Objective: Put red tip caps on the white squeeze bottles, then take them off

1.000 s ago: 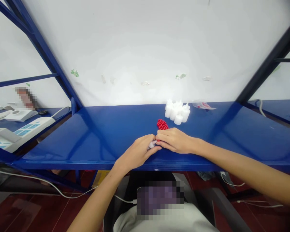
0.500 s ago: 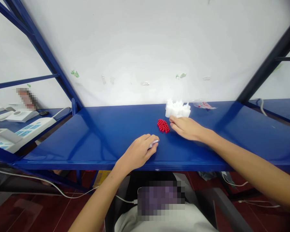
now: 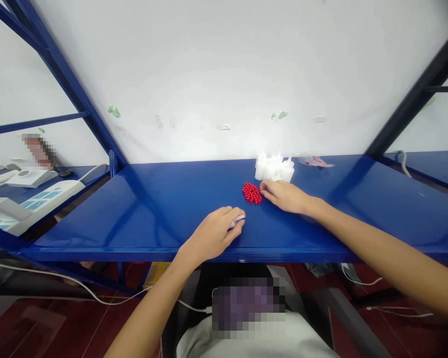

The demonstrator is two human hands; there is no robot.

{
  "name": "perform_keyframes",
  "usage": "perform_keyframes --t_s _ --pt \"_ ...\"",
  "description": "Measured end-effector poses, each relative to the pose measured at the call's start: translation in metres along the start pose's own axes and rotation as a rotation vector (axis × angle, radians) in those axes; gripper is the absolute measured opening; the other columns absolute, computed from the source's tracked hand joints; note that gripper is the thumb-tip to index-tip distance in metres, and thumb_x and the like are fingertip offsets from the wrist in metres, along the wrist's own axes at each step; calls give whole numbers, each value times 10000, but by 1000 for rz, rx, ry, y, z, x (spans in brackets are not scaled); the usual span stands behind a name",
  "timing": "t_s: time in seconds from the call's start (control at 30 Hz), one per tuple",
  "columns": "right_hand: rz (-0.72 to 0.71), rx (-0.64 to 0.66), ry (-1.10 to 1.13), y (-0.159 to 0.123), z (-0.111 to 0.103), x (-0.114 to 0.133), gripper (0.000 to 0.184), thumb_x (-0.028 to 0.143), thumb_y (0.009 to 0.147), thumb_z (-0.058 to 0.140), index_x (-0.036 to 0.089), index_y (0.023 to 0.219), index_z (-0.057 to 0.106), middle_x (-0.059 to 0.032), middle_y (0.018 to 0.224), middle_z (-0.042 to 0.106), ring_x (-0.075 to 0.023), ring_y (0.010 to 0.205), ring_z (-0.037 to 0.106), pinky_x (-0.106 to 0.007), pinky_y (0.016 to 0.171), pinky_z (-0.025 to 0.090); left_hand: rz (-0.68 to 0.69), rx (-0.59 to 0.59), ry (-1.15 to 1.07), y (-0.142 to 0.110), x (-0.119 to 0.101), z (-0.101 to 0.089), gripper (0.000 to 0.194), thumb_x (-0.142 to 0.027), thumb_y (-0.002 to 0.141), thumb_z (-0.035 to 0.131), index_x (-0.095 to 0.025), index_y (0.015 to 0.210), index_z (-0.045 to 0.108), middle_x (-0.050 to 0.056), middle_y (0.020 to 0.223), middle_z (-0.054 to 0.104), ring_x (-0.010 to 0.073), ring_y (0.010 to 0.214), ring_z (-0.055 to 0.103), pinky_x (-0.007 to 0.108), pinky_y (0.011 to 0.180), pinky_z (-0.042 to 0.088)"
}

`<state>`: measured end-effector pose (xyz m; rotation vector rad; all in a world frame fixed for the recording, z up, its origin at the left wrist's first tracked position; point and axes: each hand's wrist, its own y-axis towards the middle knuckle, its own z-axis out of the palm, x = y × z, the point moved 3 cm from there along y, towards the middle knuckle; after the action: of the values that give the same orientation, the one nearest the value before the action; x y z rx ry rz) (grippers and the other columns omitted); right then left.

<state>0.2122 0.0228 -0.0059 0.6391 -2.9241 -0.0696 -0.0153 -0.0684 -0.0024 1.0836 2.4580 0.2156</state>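
My left hand (image 3: 222,226) rests over the table's near part, fingers wrapped round a small white object (image 3: 237,222); only one pale end of it shows, so its kind is unclear. Farther back, a tight patch of small round red beads (image 3: 252,193) lies on the blue table (image 3: 171,199). At the right edge of the beads are the bent, closed fingertips of my right hand (image 3: 278,194); whatever they pinch is hidden. Just behind that hand stands a cluster of white plastic bottles (image 3: 274,168) with pointed tips, its lower right part partly covered by the hand.
A clear plastic bag (image 3: 315,161) with red bits lies right of the bottles, near the white wall (image 3: 224,74). Blue frame posts flank the table. At left, a white power strip (image 3: 47,199) and white devices sit on a neighbouring surface. Cables hang below the table edge.
My right hand has shifted slightly left and back, its fingertips now closer to the red beads. The left hand keeps its grip on the white object in the same place.
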Motion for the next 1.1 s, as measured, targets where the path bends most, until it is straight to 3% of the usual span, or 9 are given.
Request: perform_keyframes --t_s 0.3,0.5,0.6,0.67,0.73,0.87,1.0,1.1 --pt "-17 -76 30 3 6 3 255 312 998 367 196 1100 569 -99 988 706 -234 853 648 -304 714 407 4 -5 -13 0 0 0 237 -309 1036 346 -195 1095 545 52 1024 632 193 942 573 321 885 440" --pt "-38 -124 59 2 4 5 247 312 994 377 188 1039 587 -83 898 698 -212 783 632 -289 665 379 -4 -11 -30 0 0 1 235 -318 1036 348 -202 1104 541 46 1022 634 193 948 577 323 886 439" --pt "-49 -210 102 -5 -7 11 265 330 1003 362 184 1006 584 -52 761 664 -185 666 596 -280 611 352 -21 -29 -60 -1 -1 0 220 -332 1031 361 -213 1135 515 43 1065 639 200 978 585 332 893 438" --pt "-148 -270 178 -14 -15 21 292 351 1016 341 180 1012 578 -34 719 647 -167 623 577 -274 607 360 -49 -49 -74 -2 -1 -1 198 -325 1019 385 -213 1142 492 48 1087 636 206 973 592 339 883 443" --pt "-343 -269 232 -24 -18 38 295 377 1016 358 173 1039 570 -30 743 657 -154 619 573 -267 618 378 -69 -66 -81 -2 -2 -3 190 -291 1002 409 -206 1161 469 61 1110 628 211 970 596 344 877 448" --pt "-668 -262 101 -37 -11 70 285 395 1007 413 159 1050 566 -40 812 681 -138 603 545 -261 594 357 -58 -57 -129 -3 -3 -4 229 -282 997 407 -203 1210 440 79 1132 616 220 989 597 355 877 462" --pt "-722 -370 -9 -36 -5 77 297 331 1028 352 171 912 573 -21 734 649 -132 576 511 -265 594 342 -35 -57 -181 -3 -4 -5 382 -327 1006 418 -225 1367 347 98 1252 585 234 1101 576 375 935 460" --pt "-581 -490 8 -31 -18 57 292 312 993 351 169 857 566 -31 692 625 -140 563 498 -269 586 343 -83 -75 -154 -4 -3 -5 445 -329 1001 419 -214 1413 297 98 1202 592 225 1045 590 373 912 465"
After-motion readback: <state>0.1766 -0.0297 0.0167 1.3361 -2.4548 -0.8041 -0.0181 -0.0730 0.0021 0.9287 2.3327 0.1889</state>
